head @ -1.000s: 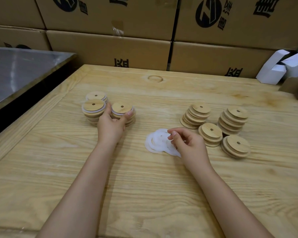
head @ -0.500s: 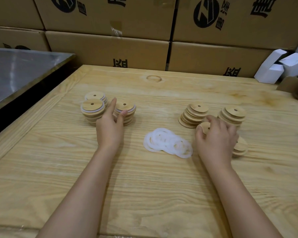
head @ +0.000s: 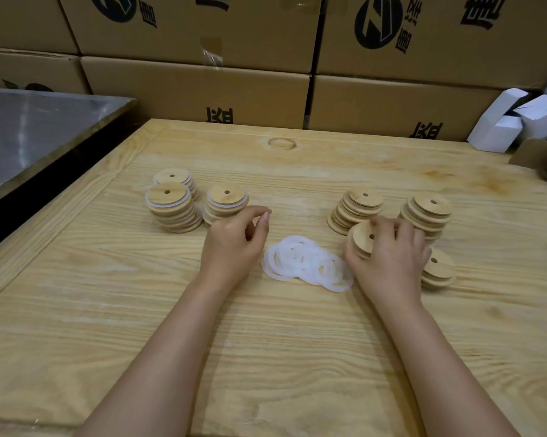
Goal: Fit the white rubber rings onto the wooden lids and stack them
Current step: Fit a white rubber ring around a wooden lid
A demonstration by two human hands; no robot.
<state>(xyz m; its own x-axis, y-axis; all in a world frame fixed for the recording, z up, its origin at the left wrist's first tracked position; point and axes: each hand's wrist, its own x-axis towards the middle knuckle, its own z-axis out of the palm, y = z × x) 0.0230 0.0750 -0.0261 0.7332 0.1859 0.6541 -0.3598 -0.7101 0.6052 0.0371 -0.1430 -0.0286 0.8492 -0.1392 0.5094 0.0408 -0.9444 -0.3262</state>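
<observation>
On table (head: 139, 310) | right hand (head: 388, 260) fingers grasp wooden lid (head: 363, 238) | left hand (head: 234, 244) fingers released

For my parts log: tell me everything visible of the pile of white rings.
The white rubber rings are thin, flat, translucent hoops, overlapped in a loose, low heap on the wooden table; their number cannot be told. The heap lies between the left hand, close by its left edge, and the right hand, gripping a wooden lid, at its right edge; whether either touches it is unclear.
</observation>
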